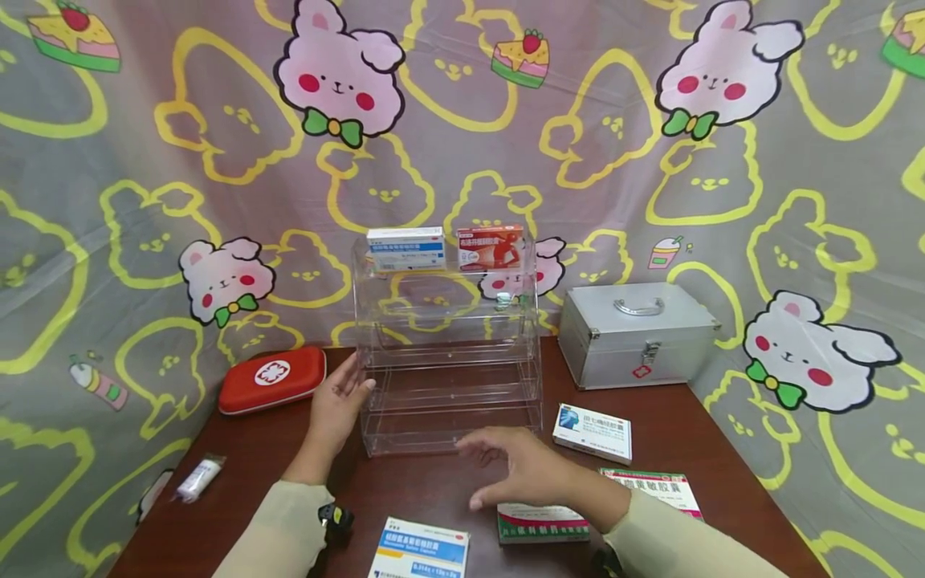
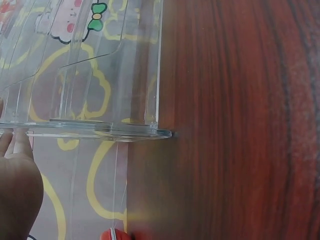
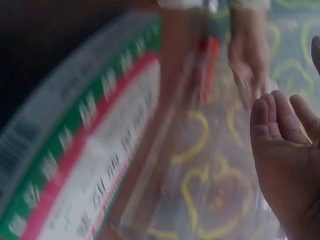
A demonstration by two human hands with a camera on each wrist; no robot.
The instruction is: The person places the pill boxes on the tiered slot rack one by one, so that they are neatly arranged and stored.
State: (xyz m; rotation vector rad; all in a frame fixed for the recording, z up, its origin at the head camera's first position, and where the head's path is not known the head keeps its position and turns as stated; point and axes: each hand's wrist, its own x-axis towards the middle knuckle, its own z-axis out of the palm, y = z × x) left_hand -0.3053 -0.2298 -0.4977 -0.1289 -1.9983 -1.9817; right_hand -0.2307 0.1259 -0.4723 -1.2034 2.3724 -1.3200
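Observation:
A clear plastic tiered rack stands in the middle of the table. My left hand holds its left side panel, thumb at the front edge and fingers along the outer face; the left wrist view shows the fingers against that panel. In front of the rack, my right hand hovers with nothing in it, fingers loosely bent and thumb apart. Partly beneath it in the head view lies a green-and-white medicine box. A blue-and-white box and a red box sit on the top tier.
Nearer me lies another blue-and-white medicine box. To the right are a white box, a second green-and-white box and a silver metal case. A red zip case and a small white packet lie left.

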